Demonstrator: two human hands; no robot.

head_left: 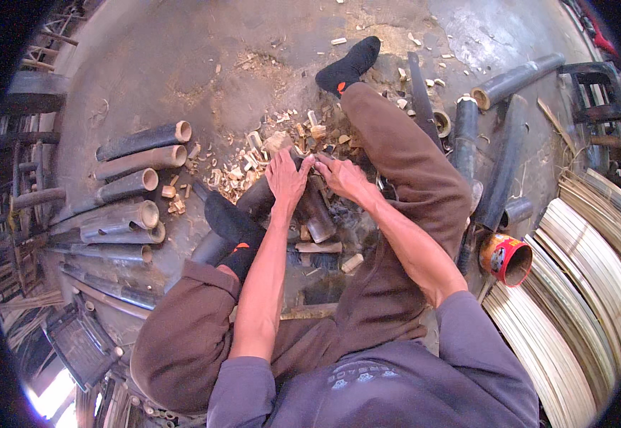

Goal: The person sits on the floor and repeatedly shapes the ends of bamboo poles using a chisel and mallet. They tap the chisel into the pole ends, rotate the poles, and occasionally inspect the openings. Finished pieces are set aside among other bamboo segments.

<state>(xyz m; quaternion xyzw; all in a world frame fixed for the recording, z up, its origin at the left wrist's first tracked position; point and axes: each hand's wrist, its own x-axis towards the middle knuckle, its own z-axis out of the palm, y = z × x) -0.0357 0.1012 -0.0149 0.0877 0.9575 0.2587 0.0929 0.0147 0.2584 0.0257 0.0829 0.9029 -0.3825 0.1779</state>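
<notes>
My left hand (287,178) lies over the upper end of a short dark bamboo tube (317,217), its fingers and thumb gripping around it. The tube slants between my legs. Just beside, my right hand (345,178) is closed in a pinch close to the left thumb; whatever is between its fingers is hidden or too small to name. A pale cut chunk (277,142) shows beyond the left fingertips. Wood chips (235,171) lie heaped on the ground around the hands.
Several bamboo tubes (143,155) lie in a row at left. More bamboo (517,80) lies at right, near a red and yellow can (504,260) and stacked pale strips (574,271). A dark chair (599,96) stands far right. My socked foot (350,68) stretches ahead.
</notes>
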